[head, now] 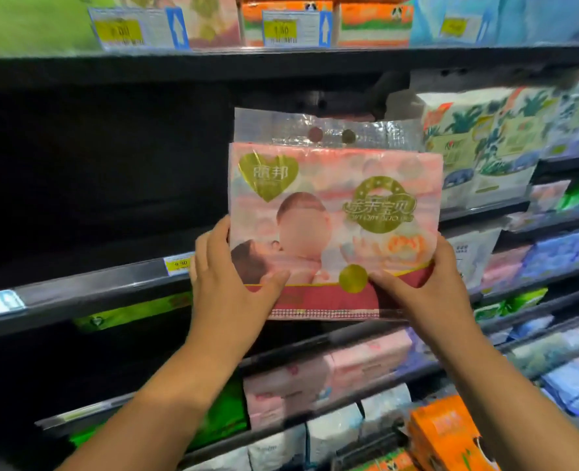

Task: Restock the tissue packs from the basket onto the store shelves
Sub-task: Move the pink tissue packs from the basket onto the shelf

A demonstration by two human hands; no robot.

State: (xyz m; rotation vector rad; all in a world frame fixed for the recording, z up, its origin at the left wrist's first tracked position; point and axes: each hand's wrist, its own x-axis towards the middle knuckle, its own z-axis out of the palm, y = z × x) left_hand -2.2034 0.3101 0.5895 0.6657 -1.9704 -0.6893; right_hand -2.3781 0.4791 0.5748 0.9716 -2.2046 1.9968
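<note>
Gaping dark, the shelf bay (94, 164) leaves open room left of and behind the pink pack (332, 205), which you hold upright before it, front towards you, clear two-hole flap up, wider side level. Gold ring print reads 亲亲宝贝. Palm-print packs (478, 147) crowd its right edge. Your left hand (227, 277) and right hand (427, 280) each grasp a bottom corner, thumbs in front. The tag (178, 263) beside your left hand reads 9.90.
</note>
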